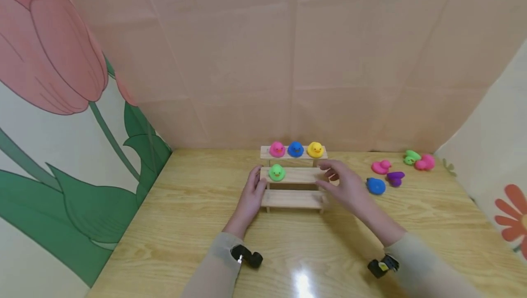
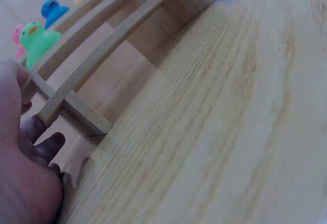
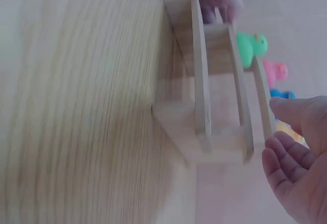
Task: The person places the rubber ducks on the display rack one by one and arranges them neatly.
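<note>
A three-step wooden display rack (image 1: 292,199) stands on the table. On its top step sit a pink duck (image 1: 277,149), a blue duck (image 1: 295,149) and a yellow duck (image 1: 315,150). A green duck (image 1: 277,172) sits at the left of the middle step. My left hand (image 1: 249,197) grips the rack's left end, its thumb by the middle step in the left wrist view. At the right end of the middle step is my right hand (image 1: 345,184), fingers loosely bent and apart from the thumb. Nothing shows between them in the right wrist view.
Right of the rack lie several loose ducks: a blue one (image 1: 376,186), a purple one (image 1: 395,178), a pink one (image 1: 381,167), a green one (image 1: 411,157) and another pink one (image 1: 425,162). A pinkish sheet (image 1: 247,60) hangs behind the wooden table (image 1: 197,188).
</note>
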